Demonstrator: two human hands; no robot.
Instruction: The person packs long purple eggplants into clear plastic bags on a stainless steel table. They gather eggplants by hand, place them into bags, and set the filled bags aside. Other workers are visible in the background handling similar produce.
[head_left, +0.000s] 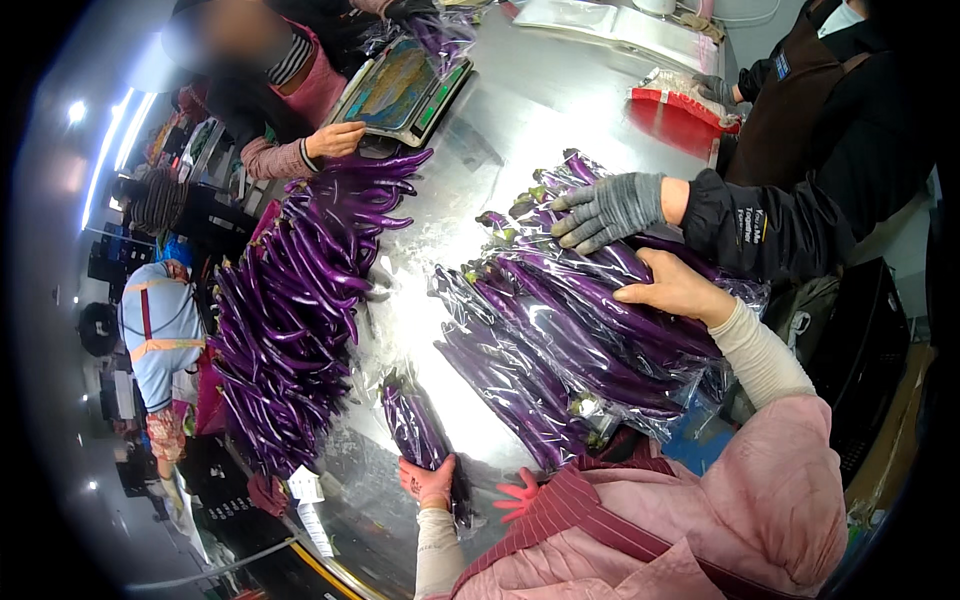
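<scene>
My left hand (427, 480), in a pink glove, grips the near end of a clear bag of long purple eggplants (412, 420) on the steel table (480, 127). My bare right hand (679, 285) rests on a pile of bagged eggplants (577, 322), thumb spread; its other fingers are partly hidden, so its grip is unclear. A co-worker's grey-gloved hand (611, 210) presses on the same pile just beyond it. Left of my bag lies a large heap of loose eggplants (292, 330). A pink glove (520, 495) shows beside my apron (547, 510).
A digital scale (405, 90) with a bagged bundle on it stands at the far left, with another person's bare hand (336, 140) beside it. A red-and-white bag (679, 112) lies far right. Paper labels (306, 486) hang at the near-left edge. Black crates (862, 360) stand right.
</scene>
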